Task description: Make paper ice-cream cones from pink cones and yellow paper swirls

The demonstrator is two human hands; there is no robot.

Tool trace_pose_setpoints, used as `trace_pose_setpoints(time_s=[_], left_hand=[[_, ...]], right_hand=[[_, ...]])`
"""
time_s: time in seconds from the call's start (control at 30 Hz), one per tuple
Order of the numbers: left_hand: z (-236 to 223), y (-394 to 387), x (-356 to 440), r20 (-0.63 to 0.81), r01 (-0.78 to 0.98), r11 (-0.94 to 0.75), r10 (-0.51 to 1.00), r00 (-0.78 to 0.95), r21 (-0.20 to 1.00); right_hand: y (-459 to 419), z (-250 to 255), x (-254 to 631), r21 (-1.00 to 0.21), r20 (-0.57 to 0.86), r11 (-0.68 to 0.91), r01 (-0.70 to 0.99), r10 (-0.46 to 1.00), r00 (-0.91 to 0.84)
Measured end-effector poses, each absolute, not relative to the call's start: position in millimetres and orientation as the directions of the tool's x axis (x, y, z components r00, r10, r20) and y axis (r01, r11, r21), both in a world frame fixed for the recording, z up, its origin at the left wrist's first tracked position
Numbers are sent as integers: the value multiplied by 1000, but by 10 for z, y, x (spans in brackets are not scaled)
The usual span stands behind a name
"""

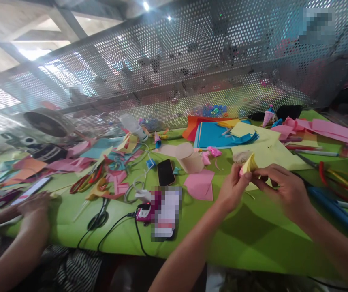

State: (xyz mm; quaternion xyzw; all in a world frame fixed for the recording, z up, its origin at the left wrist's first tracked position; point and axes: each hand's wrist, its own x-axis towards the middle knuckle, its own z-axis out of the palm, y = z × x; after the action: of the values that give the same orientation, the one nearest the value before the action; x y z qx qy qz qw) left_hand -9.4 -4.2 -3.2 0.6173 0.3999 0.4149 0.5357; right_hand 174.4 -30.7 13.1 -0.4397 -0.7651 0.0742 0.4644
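Note:
My left hand [233, 188] and my right hand [281, 188] meet above the green table [252, 239], both pinched on a small folded piece of yellow paper [249, 164]. The paper sticks up between the fingertips of the two hands. A larger yellow sheet [271, 152] lies on the table just behind them. A pink folded paper [201, 184] lies to the left of my left hand.
Coloured paper sheets, blue [219, 136] and pink [328, 129], cover the table's far side. A black phone [165, 172], scissors [99, 219], cables and pens lie about. Another person's hands [35, 202] rest at the left edge. A perforated metal screen [192, 69] stands behind.

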Motion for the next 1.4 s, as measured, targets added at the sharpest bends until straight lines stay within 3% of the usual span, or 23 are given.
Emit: trace_pose_setpoints(time_s=[0.33, 0.63, 0.9, 1.4], left_hand=[[-77, -27, -81, 111, 19, -127, 922, 370, 992], [-38, -3, -70, 8, -88, 25, 932, 363, 996], [-58, 13, -61, 14, -124, 37, 920, 392, 992], [27, 0, -86, -26, -191, 116, 907, 421, 975]], right_hand=[[-245, 81, 1794, -536, 616, 591, 602, 762, -200], [-247, 87, 1835, -591, 583, 593, 548, 783, -219], [-254, 82, 1815, -553, 623, 603, 575, 757, -197], [-177, 131, 1911, -412, 635, 694, 591, 684, -360]])
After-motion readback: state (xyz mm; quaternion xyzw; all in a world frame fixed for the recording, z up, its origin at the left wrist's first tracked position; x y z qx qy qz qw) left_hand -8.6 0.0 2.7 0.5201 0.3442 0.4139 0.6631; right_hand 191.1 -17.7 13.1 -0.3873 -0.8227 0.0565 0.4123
